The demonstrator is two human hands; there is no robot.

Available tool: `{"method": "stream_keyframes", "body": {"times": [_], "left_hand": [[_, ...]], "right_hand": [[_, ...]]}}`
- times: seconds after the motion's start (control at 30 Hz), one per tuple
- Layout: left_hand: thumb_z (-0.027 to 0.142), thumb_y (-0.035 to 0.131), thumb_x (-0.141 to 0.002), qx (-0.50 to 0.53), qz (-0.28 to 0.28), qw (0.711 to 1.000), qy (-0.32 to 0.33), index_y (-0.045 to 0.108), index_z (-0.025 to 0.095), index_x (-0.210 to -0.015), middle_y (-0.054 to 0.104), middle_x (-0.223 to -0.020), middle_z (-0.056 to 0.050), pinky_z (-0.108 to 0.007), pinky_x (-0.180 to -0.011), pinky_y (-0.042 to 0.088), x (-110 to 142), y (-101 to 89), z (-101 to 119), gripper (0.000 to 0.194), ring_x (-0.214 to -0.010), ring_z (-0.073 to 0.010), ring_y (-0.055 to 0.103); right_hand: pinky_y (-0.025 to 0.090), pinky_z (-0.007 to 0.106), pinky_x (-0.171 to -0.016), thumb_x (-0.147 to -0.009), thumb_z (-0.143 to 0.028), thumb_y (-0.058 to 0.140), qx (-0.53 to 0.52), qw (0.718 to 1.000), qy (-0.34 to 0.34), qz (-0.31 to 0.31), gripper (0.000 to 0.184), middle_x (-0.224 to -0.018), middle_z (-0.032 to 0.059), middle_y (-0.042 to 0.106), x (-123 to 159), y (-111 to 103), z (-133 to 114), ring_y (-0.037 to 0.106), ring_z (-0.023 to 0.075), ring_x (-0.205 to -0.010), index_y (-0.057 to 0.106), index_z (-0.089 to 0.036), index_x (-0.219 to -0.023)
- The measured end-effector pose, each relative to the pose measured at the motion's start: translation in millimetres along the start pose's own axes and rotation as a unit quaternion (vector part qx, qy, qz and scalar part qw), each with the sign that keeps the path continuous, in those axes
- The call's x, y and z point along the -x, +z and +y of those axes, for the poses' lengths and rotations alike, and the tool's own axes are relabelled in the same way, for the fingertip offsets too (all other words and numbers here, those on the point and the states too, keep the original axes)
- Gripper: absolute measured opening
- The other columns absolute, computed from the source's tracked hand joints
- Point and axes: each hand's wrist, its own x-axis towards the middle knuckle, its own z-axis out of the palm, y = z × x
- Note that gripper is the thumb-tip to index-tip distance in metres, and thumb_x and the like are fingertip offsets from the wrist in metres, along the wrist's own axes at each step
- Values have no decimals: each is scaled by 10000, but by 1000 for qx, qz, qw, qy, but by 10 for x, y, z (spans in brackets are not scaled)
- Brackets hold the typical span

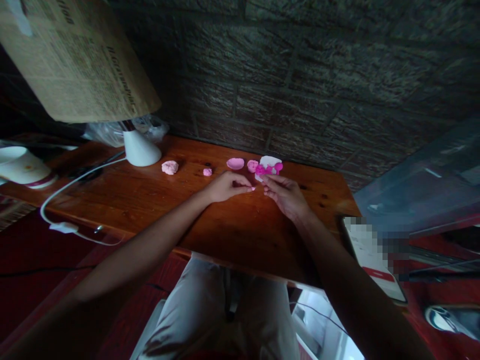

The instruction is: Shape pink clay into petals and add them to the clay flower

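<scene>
My left hand (228, 188) rests low over the wooden table, thumb and fingertips pinched on a small piece of pink clay (253, 188). Close by on the right, my right hand (287, 196) has its thumb and forefinger together; whether anything is between them I cannot make out. Just behind its fingertips lie bright magenta shaped pieces (277, 168) on a white lump (270, 160). A pink ball-like lump (252, 166) and a flat pink oval (235, 163) sit to the left of these. Farther left are a little pink lump (207, 172) and a bigger pale pink one (170, 167).
A lamp with a white base (142, 149) and printed paper shade (86, 60) stands at the back left, its white cord (56, 192) hanging over the edge. A paper cup (22, 167) is far left. A dark stone wall (262, 85) rises behind the table (240, 235).
</scene>
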Motion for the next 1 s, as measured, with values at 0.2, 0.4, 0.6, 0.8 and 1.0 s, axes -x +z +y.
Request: {"method": "stream_keyframes", "body": {"times": [0.2, 0.4, 0.6, 0.8, 1.0], "left_hand": [[410, 776, -812, 56, 62, 996, -34, 796, 152, -901, 805, -934, -86, -298, -800, 561, -26, -18, 18, 274, -818, -181, 728], [453, 788, -789, 66, 89, 993, -51, 797, 150, -920, 808, -966, -93, -325, -853, 568, -39, -34, -15, 330, -862, -188, 739], [486, 821, -743, 106, 101, 987, -71, 807, 160, -913, 810, -989, -92, -349, -913, 566, -42, -36, 15, 368, -901, -197, 746], [530, 843, -697, 125, 108, 983, -76, 810, 155, -906, 810, -992, -98, -360, -929, 564, -51, -22, 23, 430, -909, -207, 748], [476, 844, -717, 127, 105, 983, -75, 809, 152, -911, 807, -997, -103, -359, -930, 564, -48, -19, 33, 380, -916, -202, 745]], "right_hand": [[527, 302, -790, -590, -435, 930, -28, 1000, -11, -10, 326, -900, 15, 733, -8, -36, -25, 620, 129, -810, 807, -269, -842], [515, 268, -731, -524, -439, 954, -28, 1000, -2, 10, 378, -869, 12, 745, -4, -21, -38, 609, 114, -758, 813, -261, -825], [493, 251, -679, -498, -454, 960, -20, 1000, 4, 10, 372, -760, -2, 725, 2, -13, -47, 609, 104, -708, 813, -255, -775], [510, 265, -680, -525, -483, 942, 4, 1000, -29, 10, 364, -735, 2, 730, -6, 5, -28, 628, 113, -693, 804, -240, -759], [538, 300, -738, -580, -460, 918, 10, 999, -22, 25, 353, -797, 9, 737, -32, -23, 32, 645, 128, -742, 803, -243, -833]]}}
